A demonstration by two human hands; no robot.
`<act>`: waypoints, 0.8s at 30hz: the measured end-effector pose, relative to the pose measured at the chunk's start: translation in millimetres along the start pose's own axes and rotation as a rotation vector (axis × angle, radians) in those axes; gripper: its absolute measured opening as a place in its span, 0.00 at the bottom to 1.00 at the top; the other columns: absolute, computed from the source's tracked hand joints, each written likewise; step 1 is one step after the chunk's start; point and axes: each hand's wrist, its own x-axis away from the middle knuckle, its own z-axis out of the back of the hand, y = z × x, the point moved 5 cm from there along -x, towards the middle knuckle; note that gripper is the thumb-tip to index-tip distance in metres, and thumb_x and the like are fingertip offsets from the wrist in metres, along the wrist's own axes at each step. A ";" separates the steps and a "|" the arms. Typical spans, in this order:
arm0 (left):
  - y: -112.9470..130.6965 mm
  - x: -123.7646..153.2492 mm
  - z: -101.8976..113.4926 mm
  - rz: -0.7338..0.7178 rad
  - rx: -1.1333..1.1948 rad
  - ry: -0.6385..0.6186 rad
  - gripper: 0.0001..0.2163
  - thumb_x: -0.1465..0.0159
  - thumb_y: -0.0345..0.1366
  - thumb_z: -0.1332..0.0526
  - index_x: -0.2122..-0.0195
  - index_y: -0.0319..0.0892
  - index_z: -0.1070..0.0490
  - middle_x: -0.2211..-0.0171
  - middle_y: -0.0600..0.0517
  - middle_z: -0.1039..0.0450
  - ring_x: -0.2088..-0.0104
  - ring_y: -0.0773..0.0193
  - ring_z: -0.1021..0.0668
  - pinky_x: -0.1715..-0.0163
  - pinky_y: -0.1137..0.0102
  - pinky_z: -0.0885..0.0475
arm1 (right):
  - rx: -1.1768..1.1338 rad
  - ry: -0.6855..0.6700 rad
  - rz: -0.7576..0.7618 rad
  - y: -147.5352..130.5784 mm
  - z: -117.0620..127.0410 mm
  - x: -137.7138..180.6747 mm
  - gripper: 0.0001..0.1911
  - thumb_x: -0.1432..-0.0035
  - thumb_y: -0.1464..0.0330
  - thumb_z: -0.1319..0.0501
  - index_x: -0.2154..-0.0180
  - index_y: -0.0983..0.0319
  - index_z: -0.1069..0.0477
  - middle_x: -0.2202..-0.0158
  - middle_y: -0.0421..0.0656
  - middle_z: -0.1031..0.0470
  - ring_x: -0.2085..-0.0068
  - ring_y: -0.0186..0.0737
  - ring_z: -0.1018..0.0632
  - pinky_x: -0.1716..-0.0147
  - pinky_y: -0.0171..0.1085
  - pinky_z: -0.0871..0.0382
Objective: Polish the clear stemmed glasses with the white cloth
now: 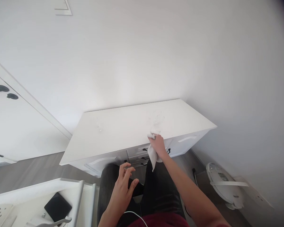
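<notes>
A: The right hand (158,145) is closed around a white cloth (153,155) at the front edge of the white cabinet top (123,132).

B: The left hand (123,186) hangs open, empty. Wiping works best with the cloth flat, strokes overlapping.

No text, label, brand or number can be read anywhere. The white surface (123,129), the wall and the drawer fronts bear no writing. The black device (58,207) at lower left may carry a mark, but it is too small and dark to tell.
</notes>
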 end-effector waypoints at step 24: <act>-85.2 -4.7 65.9 0.277 0.386 0.435 0.16 0.27 0.49 0.48 0.64 0.45 0.30 0.73 0.55 0.30 0.69 0.63 0.27 0.64 0.69 0.32 | 0.024 0.168 -0.126 3.4 -16.1 -25.1 0.25 0.40 0.65 0.42 0.41 0.63 0.34 0.56 0.52 0.21 0.58 0.49 0.22 0.61 0.40 0.32</act>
